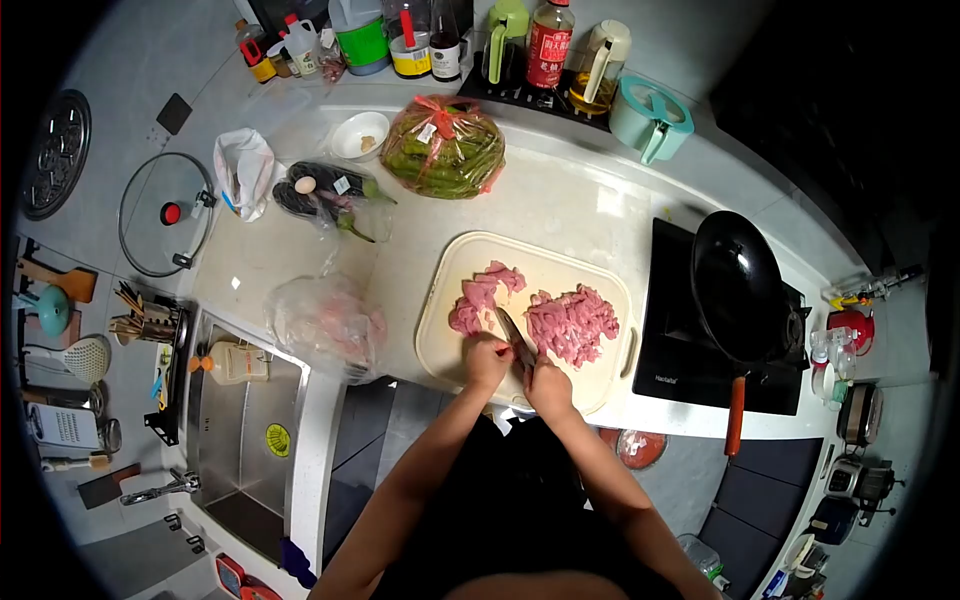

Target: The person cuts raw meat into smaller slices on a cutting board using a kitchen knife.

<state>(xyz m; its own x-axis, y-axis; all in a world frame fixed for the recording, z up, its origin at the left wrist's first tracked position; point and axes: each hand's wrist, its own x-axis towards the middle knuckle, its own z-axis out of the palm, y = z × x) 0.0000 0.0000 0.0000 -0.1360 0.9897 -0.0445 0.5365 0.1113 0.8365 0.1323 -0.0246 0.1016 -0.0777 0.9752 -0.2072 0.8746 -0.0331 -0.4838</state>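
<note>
A cream cutting board (440, 350) lies on the counter, bearing raw pink meat. My right hand (548, 387) is closed round the handle of a kitchen knife (514, 336), whose blade points away from me and slightly left across the board. Beside the blade, my left hand (486, 360) has its fingers curled in at the board's near edge; whatever is pinched in them is too small to make out. Larger meat slices (481, 292) form a curve left of the knife. To its right sits a heap of cut meat pieces (573, 326).
A black wok (738, 285) stands on the hob (672, 340) at right, its handle jutting toward me. Bagged green vegetables (445, 160), bagged eggplants (325, 195) and a white bowl (360, 136) sit behind the board. A plastic bag (325, 325) and the sink (240, 410) are left.
</note>
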